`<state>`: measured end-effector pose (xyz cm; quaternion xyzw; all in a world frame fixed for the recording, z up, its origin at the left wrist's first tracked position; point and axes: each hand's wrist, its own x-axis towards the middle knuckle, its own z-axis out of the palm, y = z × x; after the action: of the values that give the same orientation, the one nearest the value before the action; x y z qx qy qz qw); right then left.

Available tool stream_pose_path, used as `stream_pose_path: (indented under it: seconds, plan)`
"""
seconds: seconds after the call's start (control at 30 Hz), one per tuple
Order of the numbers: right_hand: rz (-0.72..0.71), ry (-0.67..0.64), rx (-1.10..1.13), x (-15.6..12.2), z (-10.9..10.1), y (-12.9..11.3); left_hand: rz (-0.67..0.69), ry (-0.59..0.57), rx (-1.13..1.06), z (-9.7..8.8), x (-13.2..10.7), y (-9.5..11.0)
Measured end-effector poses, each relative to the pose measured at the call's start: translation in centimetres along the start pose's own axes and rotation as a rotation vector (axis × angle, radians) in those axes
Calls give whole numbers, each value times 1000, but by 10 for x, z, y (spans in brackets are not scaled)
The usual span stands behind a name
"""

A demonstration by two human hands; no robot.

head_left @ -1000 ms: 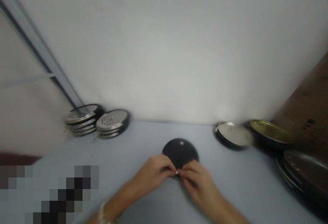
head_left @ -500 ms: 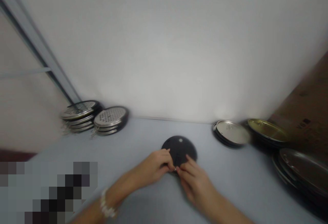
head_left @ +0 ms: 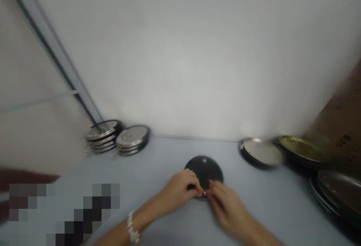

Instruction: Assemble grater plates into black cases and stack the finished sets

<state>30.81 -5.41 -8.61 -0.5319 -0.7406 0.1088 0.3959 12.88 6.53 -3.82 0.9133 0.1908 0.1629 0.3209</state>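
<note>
A round black disc [head_left: 208, 170] with one pale spot near its far edge lies on the table in front of me. My left hand [head_left: 182, 186] reaches over its near left side, thumb and forefinger pinched at the near edge. From the right, my right hand [head_left: 227, 202] meets it there, fingertips pressed together. Between the two pinches shows a tiny shiny bit [head_left: 204, 193], too small and blurred to name. A white beaded bracelet circles my left wrist.
At the back left stand two stacks of round perforated metal plates [head_left: 133, 136] with dangling chains. On the right are silver lids [head_left: 262, 151], a gold-toned lid [head_left: 301, 148] and dark round pieces [head_left: 341, 189]. A cardboard box [head_left: 335, 126] stands behind them on the grey table [head_left: 166, 156].
The whole view has shifted, so everything sits slightly further right and lower. Both hands stay at the disc's near edge, with fingertips a little closer together.
</note>
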Motion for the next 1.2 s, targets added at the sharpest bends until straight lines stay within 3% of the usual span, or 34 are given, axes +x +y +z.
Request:
stream_pose_path:
  seconds: [0.17, 0.3, 0.5, 0.57, 0.67, 0.8, 0.9, 1.03, 1.2]
  plan:
    - [-52, 45, 52, 10, -9, -6, 9, 25, 217, 9, -12, 19]
    - [-188, 118, -68, 27, -11, -20, 53, 167, 440, 17, -11, 20]
    - [-415, 314, -301, 48, -16, -43, 170, 382, 484, -4, -9, 17]
    - [-406, 342, -310, 46, -17, -41, 102, 451, 399, -16, -9, 16]
    - [-327, 385, -314, 37, -14, -24, -122, 616, 129, -38, -10, 5]
    - [-242, 376, -291, 24, -5, 0, -306, 929, -419, -80, -17, -27]
    - [-177, 348, -241, 23, -2, 8, -527, 1186, -824, -118, -27, -53]
    - [-141, 331, -195, 25, 1, 6, -599, 1295, -911, -152, -40, -78]
    - [-149, 295, -193, 23, 6, 5, -617, 1365, -962, -161, -41, -90]
